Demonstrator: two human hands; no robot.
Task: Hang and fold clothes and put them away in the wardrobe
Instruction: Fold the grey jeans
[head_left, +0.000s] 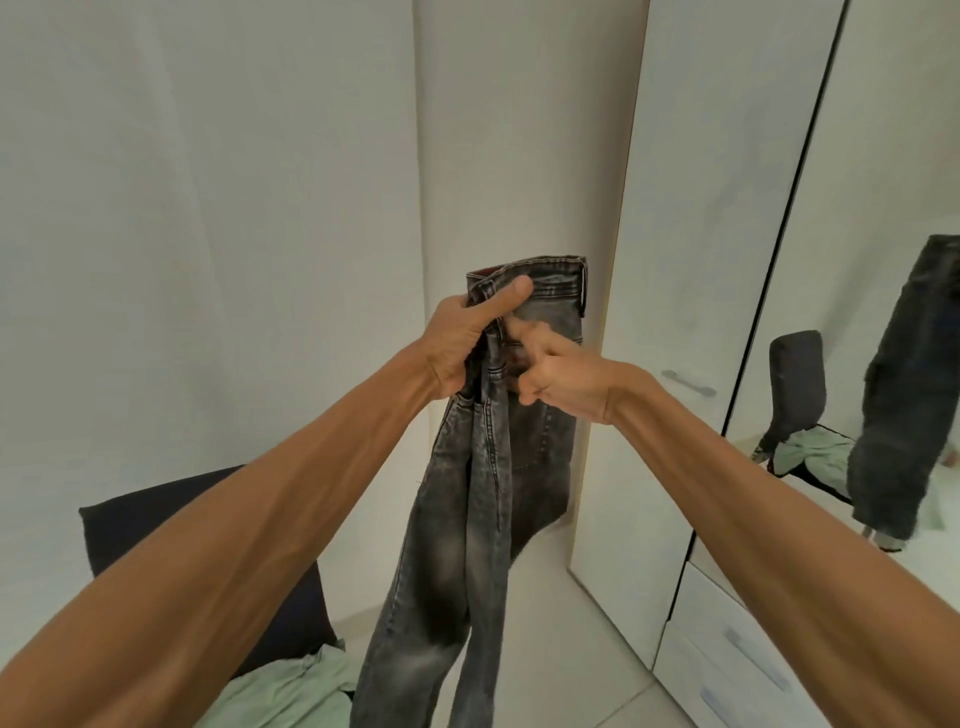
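Both forearms reach forward: the left hand (470, 338) grips the waistband of the grey jeans (483, 493), hanging mid-air before the closed wardrobe (675, 260). The right hand (561, 379), fingers curled, meets the denim (grip too blurred to tell). With the jeans unfolded and a green garment (291, 691) waiting, I judge most work remains.

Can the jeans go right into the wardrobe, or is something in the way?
Something is in the way. The wardrobe's white door is shut, and so is the mirrored door beside it. The jeans hang from the left hand, outside the wardrobe, so a door probably has to open first.
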